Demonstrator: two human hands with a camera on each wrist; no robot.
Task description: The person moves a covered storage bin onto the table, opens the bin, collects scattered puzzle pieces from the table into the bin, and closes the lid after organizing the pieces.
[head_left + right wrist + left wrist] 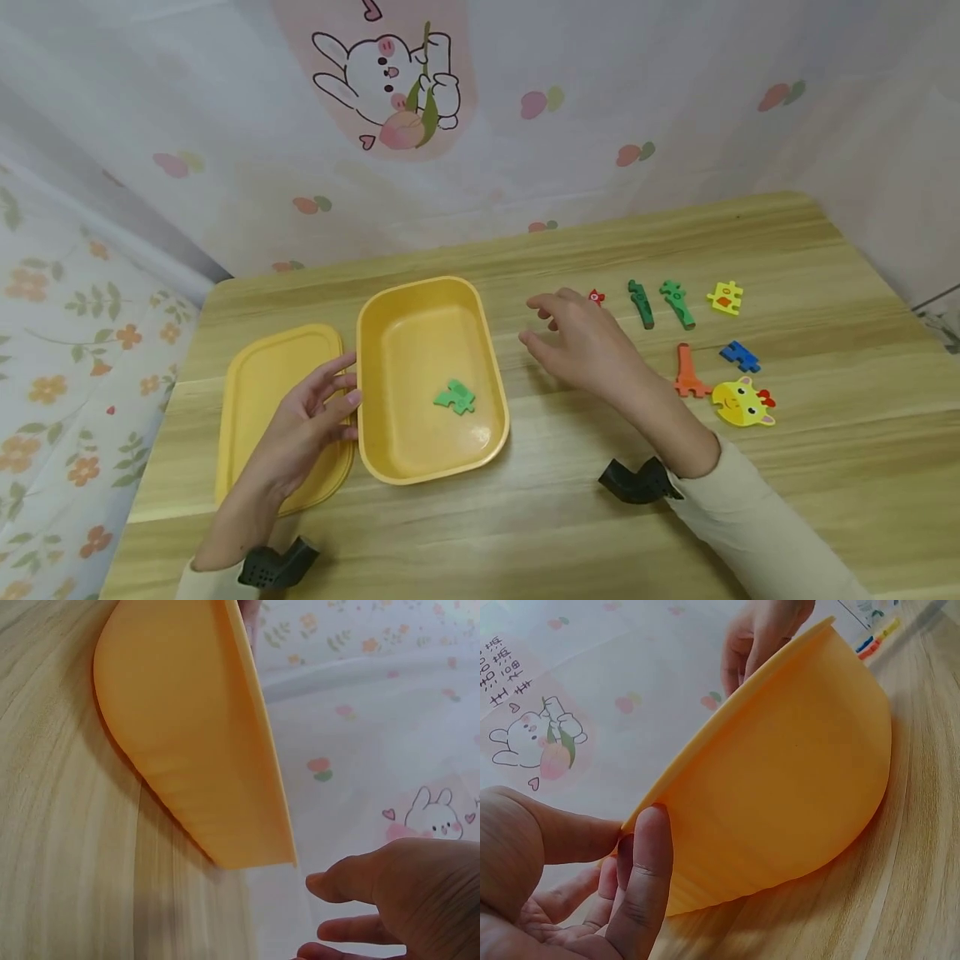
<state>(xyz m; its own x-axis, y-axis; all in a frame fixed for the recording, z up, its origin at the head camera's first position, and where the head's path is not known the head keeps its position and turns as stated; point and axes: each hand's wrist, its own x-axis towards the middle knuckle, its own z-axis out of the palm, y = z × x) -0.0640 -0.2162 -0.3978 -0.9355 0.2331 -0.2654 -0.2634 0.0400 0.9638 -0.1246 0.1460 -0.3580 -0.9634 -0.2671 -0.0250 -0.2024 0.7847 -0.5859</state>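
A yellow plastic box [393, 450] stands on the table with its open top up, a light green puzzle piece [455, 397] lying on its floor. At the box's left side my left hand [313, 421] pinches the rim, thumb at the edge and fingers against the outer wall [780, 780]. My right hand [581, 337] hovers to the right of the box, fingers loosely bent and holding nothing. It partly covers a small red puzzle piece [596, 297]. In the right wrist view, the thumb and fingers [349, 879] are apart, just past the box's rim.
A yellow lid [281, 392] lies left of the box, under my left hand. On the right are dark green [641, 305], green [677, 303], yellow [726, 297], orange [686, 372] and blue [740, 356] puzzle pieces, plus a giraffe-head piece [741, 402]. A patterned curtain [480, 192] hangs behind the table.
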